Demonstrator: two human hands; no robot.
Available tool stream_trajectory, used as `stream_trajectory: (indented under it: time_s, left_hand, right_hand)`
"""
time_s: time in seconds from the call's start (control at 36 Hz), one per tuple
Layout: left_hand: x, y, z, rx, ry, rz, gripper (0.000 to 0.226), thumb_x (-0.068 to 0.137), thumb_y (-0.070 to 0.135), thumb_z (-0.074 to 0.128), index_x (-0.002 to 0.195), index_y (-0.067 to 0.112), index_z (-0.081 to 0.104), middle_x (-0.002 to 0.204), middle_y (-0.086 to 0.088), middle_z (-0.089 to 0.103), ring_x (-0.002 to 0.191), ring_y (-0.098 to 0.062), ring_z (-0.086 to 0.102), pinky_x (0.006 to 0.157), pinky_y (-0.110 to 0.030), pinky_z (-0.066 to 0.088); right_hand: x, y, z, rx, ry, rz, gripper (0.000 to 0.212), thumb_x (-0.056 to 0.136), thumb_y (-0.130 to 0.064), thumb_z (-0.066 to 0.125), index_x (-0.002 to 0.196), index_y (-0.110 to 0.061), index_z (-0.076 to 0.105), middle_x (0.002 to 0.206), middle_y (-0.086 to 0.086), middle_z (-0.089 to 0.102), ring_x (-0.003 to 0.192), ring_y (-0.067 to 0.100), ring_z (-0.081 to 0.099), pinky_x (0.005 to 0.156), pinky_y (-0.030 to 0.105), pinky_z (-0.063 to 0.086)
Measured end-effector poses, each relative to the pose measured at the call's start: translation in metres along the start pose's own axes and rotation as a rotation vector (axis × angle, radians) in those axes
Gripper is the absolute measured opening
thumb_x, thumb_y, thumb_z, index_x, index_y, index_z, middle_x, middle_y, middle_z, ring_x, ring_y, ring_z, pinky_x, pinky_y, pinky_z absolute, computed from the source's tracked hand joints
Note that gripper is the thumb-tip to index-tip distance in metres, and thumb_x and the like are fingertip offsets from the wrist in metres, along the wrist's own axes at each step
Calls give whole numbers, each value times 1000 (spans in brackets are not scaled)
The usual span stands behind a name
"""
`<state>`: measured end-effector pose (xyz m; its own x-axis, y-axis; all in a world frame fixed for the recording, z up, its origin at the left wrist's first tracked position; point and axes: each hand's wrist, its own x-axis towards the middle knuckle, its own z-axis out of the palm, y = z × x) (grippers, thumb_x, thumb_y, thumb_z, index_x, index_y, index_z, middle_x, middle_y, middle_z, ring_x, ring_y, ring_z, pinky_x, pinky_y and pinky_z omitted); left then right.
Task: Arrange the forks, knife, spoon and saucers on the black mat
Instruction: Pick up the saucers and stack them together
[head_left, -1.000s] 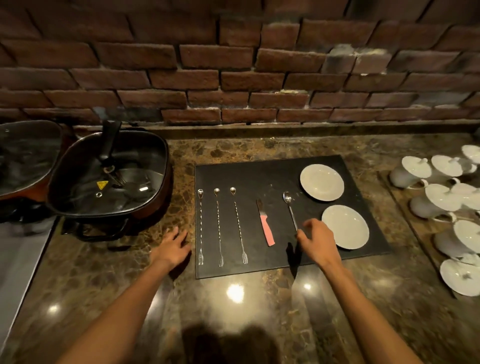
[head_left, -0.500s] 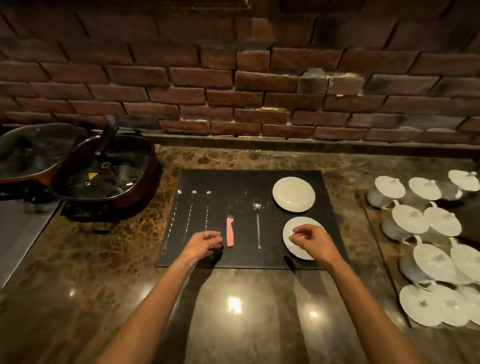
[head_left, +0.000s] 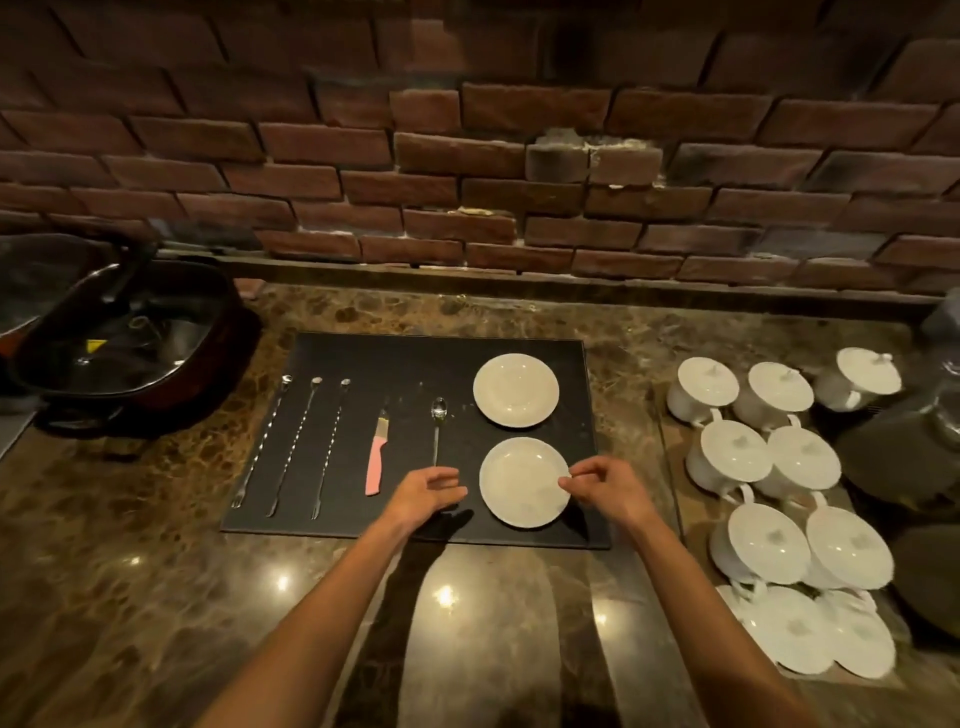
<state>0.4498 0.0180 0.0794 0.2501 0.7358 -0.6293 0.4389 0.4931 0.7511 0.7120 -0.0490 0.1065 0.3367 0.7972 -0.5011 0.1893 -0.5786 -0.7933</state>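
The black mat (head_left: 415, 364) lay flat on the brown marble counter (head_left: 130, 571), below the brick wall (head_left: 467, 156), and everything else can be placed against it. Off the mat's left edge stood a dark square pan (head_left: 124, 338) under a glass lid; off its right edge sat a cluster of white lidded cups (head_left: 769, 467). On the mat's right part you had two white saucers: the far saucer (head_left: 516, 391) toward the back edge, and the near saucer (head_left: 523, 482) toward the front edge, apart from each other. Your right hand (head_left: 605, 486) was at the near saucer's right rim, fingers curled, thumb and forefinger pinching at that rim. Your left hand (head_left: 426, 491) hovered over the mat just left of the same saucer, fingers loosely spread and holding nothing. On the mat's left part three long thin forks (head_left: 293, 447) lay side by side, tines toward the front edge. Right of them lay the knife (head_left: 377, 452) with its pink handle toward you, then the spoon (head_left: 437, 426), bowl toward the back edge, just left of the saucers.
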Motion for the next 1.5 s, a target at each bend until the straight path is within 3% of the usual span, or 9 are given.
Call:
stream_trajectory:
  time_s: [0.22, 0.39, 0.5, 0.58, 0.67, 0.83, 0.92, 1.28, 1.5]
  left_hand:
    - [37, 9, 21, 95, 33, -52, 65, 95, 12, 68, 151, -1, 39, 140, -21, 58, 129, -29, 56, 113, -37, 42]
    - [60, 19, 34, -6, -73, -99, 49, 97, -2, 60, 144, 0, 48, 118, -18, 55, 107, -26, 58, 65, -20, 59]
    - [65, 15, 41, -76, -35, -102, 43, 94, -11, 57, 136, -1, 56, 105, -18, 58, 91, -21, 61, 59, -16, 58]
    - [65, 6, 42, -206, -2, -106, 42, 92, -14, 59, 132, -4, 60, 105, -20, 61, 84, -18, 64, 61, -19, 60]
    - [68, 3, 41, -254, 41, -106, 40, 90, -14, 62, 128, -4, 64, 96, -18, 64, 85, -23, 67, 65, -24, 62]
    - [92, 19, 32, -292, 95, 4, 37, 90, -8, 66, 127, -2, 66, 85, -21, 65, 82, -32, 61, 87, -48, 60]
    - [111, 36, 25, -288, 129, 53, 37, 90, -8, 66, 127, 0, 67, 83, -19, 63, 83, -33, 61, 79, -36, 64]
    - [188, 68, 5, -227, 203, 92, 37, 90, -6, 67, 127, 2, 68, 65, -1, 59, 77, -22, 62, 85, -38, 63]
    - [205, 71, 2, -236, 198, 99, 40, 91, -4, 68, 130, 3, 67, 70, -7, 48, 76, -20, 58, 78, -29, 63]
  right_hand:
    - [52, 18, -2, -90, 14, 103, 45, 68, -4, 86, 105, 0, 60, 69, 1, 53, 61, 11, 51, 55, 15, 42]
    - [77, 36, 2, -106, -67, 180, 43, 71, -9, 85, 106, -3, 62, 85, 12, 65, 81, 25, 63, 83, 39, 55]
    - [79, 40, 7, 22, -121, 266, 31, 83, 8, 68, 109, 21, 56, 83, 19, 63, 58, 17, 67, 53, 28, 59]
    - [76, 37, 10, 66, -121, 288, 28, 86, 11, 62, 109, 24, 54, 96, 26, 61, 69, 26, 65, 45, 24, 56]
    - [74, 34, 11, 38, -94, 248, 24, 87, 0, 67, 103, 16, 60, 97, 28, 68, 85, 36, 70, 63, 35, 62]
    - [91, 23, 5, 111, -43, 51, 9, 88, -5, 67, 89, 4, 67, 82, 19, 73, 68, 20, 74, 60, 25, 59]
    - [110, 8, 4, 186, -53, 56, 4, 89, -3, 66, 88, 1, 66, 75, 10, 73, 68, 18, 74, 59, 25, 59]
    - [195, -33, 16, 128, 19, 128, 13, 90, -4, 66, 93, 8, 62, 78, 13, 66, 55, 13, 64, 47, 21, 54]
    - [209, -24, 22, 130, 70, 68, 11, 86, -5, 70, 87, 4, 64, 77, 21, 70, 69, 37, 71, 73, 48, 60]
